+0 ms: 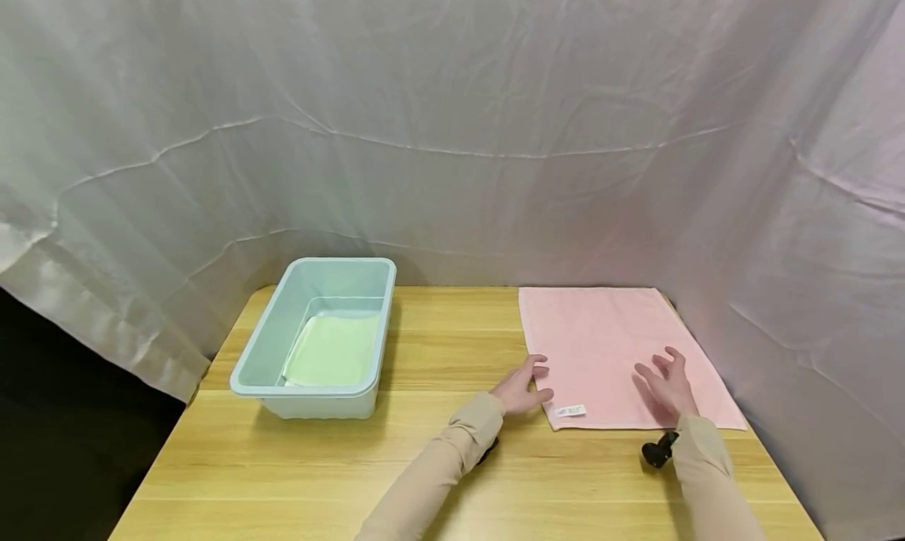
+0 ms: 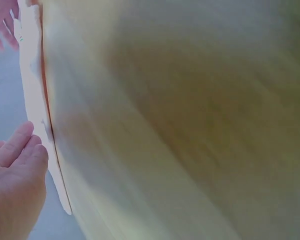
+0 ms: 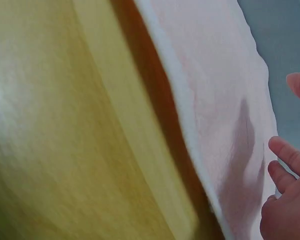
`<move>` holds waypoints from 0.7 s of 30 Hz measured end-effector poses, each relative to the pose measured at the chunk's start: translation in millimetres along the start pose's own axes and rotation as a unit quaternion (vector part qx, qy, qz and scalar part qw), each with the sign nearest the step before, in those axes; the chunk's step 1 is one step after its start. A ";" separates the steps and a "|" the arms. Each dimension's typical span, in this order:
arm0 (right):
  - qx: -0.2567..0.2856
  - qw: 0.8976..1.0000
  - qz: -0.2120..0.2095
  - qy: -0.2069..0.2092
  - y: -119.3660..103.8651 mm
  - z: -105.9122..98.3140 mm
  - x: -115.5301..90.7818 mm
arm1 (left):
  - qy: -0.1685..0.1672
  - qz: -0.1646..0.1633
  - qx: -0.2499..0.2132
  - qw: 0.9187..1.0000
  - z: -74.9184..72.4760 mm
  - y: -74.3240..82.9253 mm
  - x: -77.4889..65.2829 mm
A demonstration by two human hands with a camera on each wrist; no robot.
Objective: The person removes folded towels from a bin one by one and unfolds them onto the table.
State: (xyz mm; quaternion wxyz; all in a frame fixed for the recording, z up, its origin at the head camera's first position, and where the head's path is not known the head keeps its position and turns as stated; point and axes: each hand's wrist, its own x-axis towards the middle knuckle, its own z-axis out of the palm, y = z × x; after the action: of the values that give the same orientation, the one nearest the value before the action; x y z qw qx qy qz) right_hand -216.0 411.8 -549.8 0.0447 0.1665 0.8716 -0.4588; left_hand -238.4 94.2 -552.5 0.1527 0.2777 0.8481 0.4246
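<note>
A pink towel (image 1: 594, 337) lies spread flat at the right of the table, a small white label (image 1: 569, 411) at its near left corner. My left hand (image 1: 522, 387) is at the towel's left edge, fingers loosely bent with nothing between them. Over the right part of the towel hovers my right hand (image 1: 668, 384), its fingers spread and its shadow on the cloth. In the right wrist view the towel (image 3: 225, 85) has a pale edge along the wood, and the fingers (image 3: 287, 155) are apart from each other.
To the left stands a light blue plastic basin (image 1: 307, 392) with a folded pale green cloth (image 1: 335, 351) inside. The wooden table (image 1: 297, 478) is bounded by grey curtains (image 1: 452, 133) at the back and sides. A black wrist device (image 1: 659, 450) sits by the right cuff.
</note>
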 end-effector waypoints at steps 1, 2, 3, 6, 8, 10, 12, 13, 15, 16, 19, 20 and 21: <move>0.000 1.000 -0.006 -0.001 -1.0 0.8 -1.0 | 0.002 0.001 0.001 1.000 -1.2 -0.6 -0.9; 0.003 1.000 -0.013 -0.003 -2.0 1.7 -2.1 | 0.003 0.002 0.003 1.000 -2.4 -1.2 -1.8; 0.005 1.000 -0.021 -0.005 -3.2 2.6 -3.5 | 0.002 0.003 0.002 1.000 -3.7 -1.3 -3.1; 0.022 0.999 -0.034 -0.015 -6.2 5.4 -6.8 | -0.003 0.000 -0.005 1.000 -7.8 -0.4 -7.5; 0.028 0.999 -0.042 -0.018 -7.5 7.9 -8.5 | -0.004 -0.004 -0.011 1.000 -9.9 0.4 -10.4; 0.038 0.998 -0.045 -0.021 -9.8 10.1 -10.0 | -0.004 -0.007 -0.021 1.000 -12.2 1.3 -13.1; 0.034 0.998 -0.051 -0.017 -12.6 12.5 -10.6 | -0.002 -0.011 -0.028 1.000 -14.5 1.8 -15.5; 0.032 0.998 -0.054 -0.014 -14.2 13.8 -10.9 | -0.002 -0.011 -0.030 0.999 -15.8 1.8 -16.6; 0.034 0.998 -0.056 -0.010 -17.8 16.3 -12.1 | 0.000 -0.010 -0.033 0.999 -18.7 2.2 -18.8; 0.030 0.998 -0.059 -0.004 -19.1 17.6 -12.2 | 0.000 -0.010 -0.033 0.999 -20.0 2.0 -19.9; 0.034 0.997 -0.068 0.002 -22.8 21.0 -14.5 | 0.005 -0.007 -0.034 0.999 -24.1 1.9 -23.0; 0.035 0.997 -0.072 0.004 -23.9 21.9 -15.6 | 0.007 -0.007 -0.034 0.999 -25.4 1.9 -23.8; 0.035 0.996 -0.076 0.004 -25.4 22.3 -16.3 | 0.010 -0.006 -0.036 0.999 -26.7 2.0 -24.9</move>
State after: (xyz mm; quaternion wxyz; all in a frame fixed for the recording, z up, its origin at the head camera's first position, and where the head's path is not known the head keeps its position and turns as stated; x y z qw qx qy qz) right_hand -210.7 376.3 -539.0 0.0005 0.1026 0.8654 -0.4905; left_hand -231.0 63.3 -534.5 0.1565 0.2631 0.8355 0.4564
